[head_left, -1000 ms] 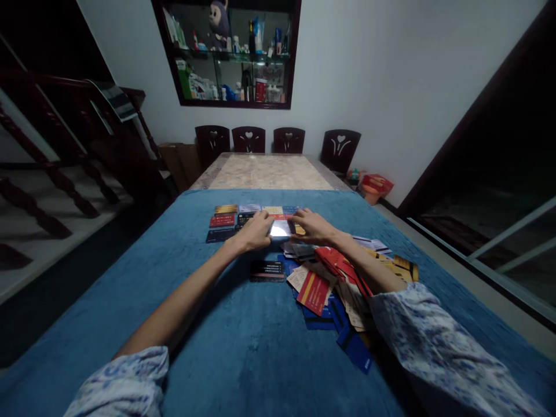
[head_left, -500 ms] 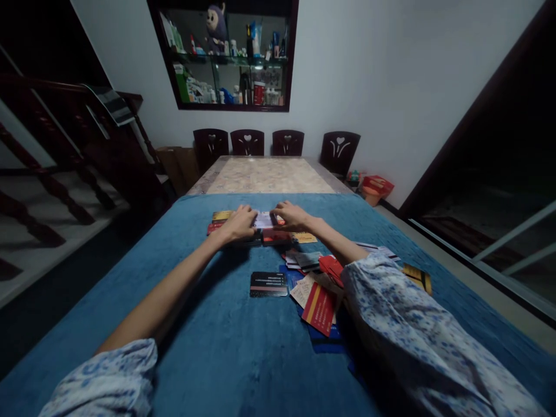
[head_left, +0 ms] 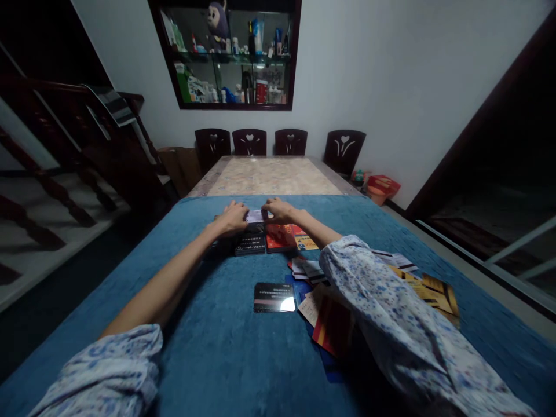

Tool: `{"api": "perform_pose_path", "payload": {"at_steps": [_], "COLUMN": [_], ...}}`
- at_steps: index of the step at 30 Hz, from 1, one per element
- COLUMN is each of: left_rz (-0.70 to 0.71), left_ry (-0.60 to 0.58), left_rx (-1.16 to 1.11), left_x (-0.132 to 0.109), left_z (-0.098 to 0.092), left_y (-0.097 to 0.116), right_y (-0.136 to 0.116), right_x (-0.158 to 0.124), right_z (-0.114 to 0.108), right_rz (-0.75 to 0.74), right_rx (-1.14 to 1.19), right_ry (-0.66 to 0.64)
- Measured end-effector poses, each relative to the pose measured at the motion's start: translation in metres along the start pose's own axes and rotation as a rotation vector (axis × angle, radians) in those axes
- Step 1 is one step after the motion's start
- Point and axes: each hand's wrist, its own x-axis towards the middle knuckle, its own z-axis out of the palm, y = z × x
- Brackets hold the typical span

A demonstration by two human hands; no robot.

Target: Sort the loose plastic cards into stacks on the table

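Side by side at the far part of the blue cloth, my left hand [head_left: 233, 218] and my right hand [head_left: 278, 209] close on the two ends of a pale card [head_left: 255, 216]. Whether it is one card or a stack I cannot tell. Just in front of them lie a stack of black cards [head_left: 250, 243], a red card stack [head_left: 280, 238] and a yellow card [head_left: 306, 242]. My left hand and wrist partly cover more cards. A single black card [head_left: 274, 297] lies flat nearer to me.
A loose pile of mixed cards, with a red-and-gold card [head_left: 332, 327] on top, spreads beneath my right forearm. Gold cards [head_left: 434, 295] lie farther right. The blue cloth [head_left: 208, 353] covers the near table; chairs [head_left: 291, 142] stand at its far end.
Both hands have shifted slightly left, still around the pale card. More of the black and red stacks shows now, and the view has moved a little.
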Motion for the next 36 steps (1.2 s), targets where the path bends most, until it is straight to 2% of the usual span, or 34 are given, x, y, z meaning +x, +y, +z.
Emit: {"api": "perform_pose_path", "payload": {"at_steps": [6,17,27,36], "left_rz": [-0.028,-0.069,-0.088,-0.064], "left_ry": [-0.034,-0.114,-0.178,-0.224], "left_rx": [0.012,0.033,0.021,0.042], "left_x": [0.017,0.035,0.041,0.042], "left_z": [0.013,0.019,0.023,0.024], "left_y": [-0.014,-0.017,-0.019,-0.024], "right_y": [0.004,0.005,0.008,0.013], "right_x": [0.021,0.046,0.062,0.066], "right_z": [0.007,0.018,0.027,0.032], "right_rz": [0.001,0.053,0.055,0.016], "right_rx": [-0.021,-0.043,-0.032,-0.045], "right_ry": [-0.026,-0.068,-0.164,-0.164]}}
